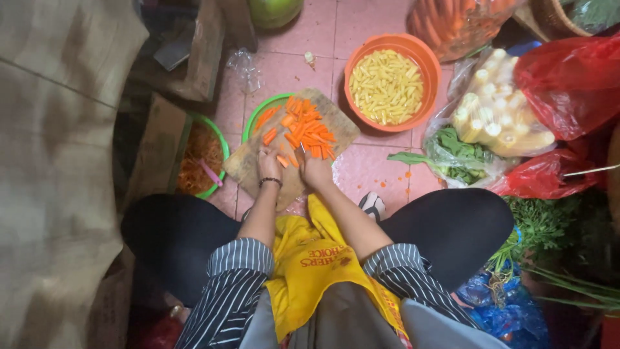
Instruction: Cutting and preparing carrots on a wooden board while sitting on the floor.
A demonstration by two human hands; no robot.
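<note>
A wooden cutting board (245,165) rests over a green bowl (261,110) on the pink tiled floor. Cut orange carrot sticks (305,129) lie heaped on its far half. My left hand (269,165) presses down on a carrot piece (283,160) at the board's near side. My right hand (316,171) grips a knife (301,155), its blade standing just right of the left hand's fingers. Both forearms reach out over a yellow apron between my knees.
An orange bowl (420,52) of pale yellow cut pieces stands beyond the board. A green bowl (216,139) of orange peelings with a pink peeler sits left. Bags of baby corn (497,110), greens (462,158), red bags (568,77) and herbs (542,226) crowd the right.
</note>
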